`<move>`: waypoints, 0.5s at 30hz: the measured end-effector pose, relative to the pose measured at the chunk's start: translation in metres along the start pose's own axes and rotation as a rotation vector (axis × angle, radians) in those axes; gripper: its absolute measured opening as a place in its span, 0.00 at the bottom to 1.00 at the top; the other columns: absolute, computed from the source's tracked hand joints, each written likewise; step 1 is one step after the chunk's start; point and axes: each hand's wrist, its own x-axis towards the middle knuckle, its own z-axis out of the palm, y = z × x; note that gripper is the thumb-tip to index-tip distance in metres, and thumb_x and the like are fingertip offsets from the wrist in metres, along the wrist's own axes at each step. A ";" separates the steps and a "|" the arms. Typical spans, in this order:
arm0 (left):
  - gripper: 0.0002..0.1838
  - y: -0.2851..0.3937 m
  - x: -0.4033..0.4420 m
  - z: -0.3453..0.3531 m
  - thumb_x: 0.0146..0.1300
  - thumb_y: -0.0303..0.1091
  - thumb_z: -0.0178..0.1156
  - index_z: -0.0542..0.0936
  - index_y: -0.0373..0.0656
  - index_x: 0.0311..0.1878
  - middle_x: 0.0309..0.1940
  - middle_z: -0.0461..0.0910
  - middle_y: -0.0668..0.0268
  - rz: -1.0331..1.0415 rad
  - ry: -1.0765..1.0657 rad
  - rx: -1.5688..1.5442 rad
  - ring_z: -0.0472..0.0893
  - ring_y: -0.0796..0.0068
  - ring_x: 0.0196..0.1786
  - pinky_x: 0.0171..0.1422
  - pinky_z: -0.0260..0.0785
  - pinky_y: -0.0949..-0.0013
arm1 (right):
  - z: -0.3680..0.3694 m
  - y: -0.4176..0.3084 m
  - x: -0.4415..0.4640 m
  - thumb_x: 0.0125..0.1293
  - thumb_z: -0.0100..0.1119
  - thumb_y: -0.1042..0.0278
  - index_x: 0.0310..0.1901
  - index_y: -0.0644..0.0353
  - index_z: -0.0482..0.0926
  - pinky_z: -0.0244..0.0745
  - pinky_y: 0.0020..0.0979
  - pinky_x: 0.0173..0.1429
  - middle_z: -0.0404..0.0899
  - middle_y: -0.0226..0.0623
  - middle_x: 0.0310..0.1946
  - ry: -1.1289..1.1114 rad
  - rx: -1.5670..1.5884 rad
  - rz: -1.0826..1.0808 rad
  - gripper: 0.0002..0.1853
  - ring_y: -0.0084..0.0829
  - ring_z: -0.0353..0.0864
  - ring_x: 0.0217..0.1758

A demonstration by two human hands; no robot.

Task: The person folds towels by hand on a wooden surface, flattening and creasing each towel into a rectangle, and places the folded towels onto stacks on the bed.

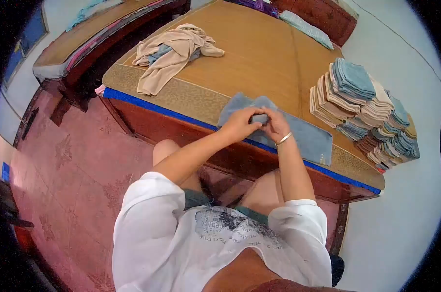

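A blue-grey cloth [305, 138] lies along the front edge of the bed, its right part flat and its left end rumpled. Above it, my left hand [242, 124] and my right hand [277, 125] meet, fingers curled round a small grey-blue bunched piece [260, 118], which seems to be part of this cloth. The bracelet is on my right wrist. Both hands are closed on the piece, fingertips nearly touching; how it joins the cloth below is hidden by the fingers.
A loose heap of beige and blue-grey cloths [174, 51] lies at the bed's left. Several tall stacks of folded cloths [354, 97] stand at the right by the wall. A pillow [306, 28] is at the far end. A wooden bench [84, 48] stands to the left.
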 end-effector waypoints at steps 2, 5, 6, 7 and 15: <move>0.15 0.011 -0.014 -0.001 0.52 0.29 0.59 0.73 0.38 0.44 0.39 0.76 0.55 0.137 0.119 0.088 0.75 0.56 0.44 0.47 0.68 0.62 | -0.008 -0.003 0.002 0.59 0.55 0.63 0.39 0.60 0.75 0.75 0.33 0.40 0.77 0.34 0.36 0.142 -0.175 -0.118 0.10 0.29 0.77 0.36; 0.11 0.026 -0.033 0.013 0.54 0.35 0.57 0.75 0.43 0.40 0.36 0.76 0.57 0.227 -0.140 0.114 0.75 0.56 0.42 0.45 0.68 0.60 | 0.016 -0.023 0.002 0.59 0.53 0.68 0.41 0.62 0.75 0.76 0.34 0.40 0.78 0.37 0.36 0.165 -0.123 -0.120 0.10 0.30 0.78 0.37; 0.11 0.023 -0.034 0.021 0.55 0.37 0.56 0.75 0.43 0.41 0.35 0.76 0.57 0.331 -0.244 0.131 0.75 0.56 0.41 0.44 0.69 0.59 | 0.026 -0.029 0.001 0.60 0.52 0.68 0.41 0.63 0.74 0.76 0.34 0.41 0.78 0.37 0.36 0.150 -0.048 -0.119 0.10 0.30 0.78 0.37; 0.11 0.021 -0.030 0.024 0.55 0.37 0.56 0.75 0.43 0.41 0.35 0.76 0.57 0.328 -0.242 0.132 0.75 0.56 0.41 0.44 0.69 0.59 | 0.038 -0.034 0.004 0.61 0.52 0.69 0.42 0.64 0.74 0.76 0.34 0.42 0.78 0.37 0.37 0.111 -0.026 -0.087 0.10 0.30 0.79 0.38; 0.22 -0.079 0.038 -0.005 0.57 0.46 0.52 0.71 0.43 0.51 0.52 0.70 0.56 0.321 0.134 0.533 0.67 0.54 0.56 0.60 0.57 0.57 | 0.097 -0.043 0.006 0.61 0.53 0.69 0.44 0.62 0.73 0.74 0.33 0.48 0.78 0.36 0.39 -0.015 -0.159 -0.289 0.11 0.28 0.78 0.41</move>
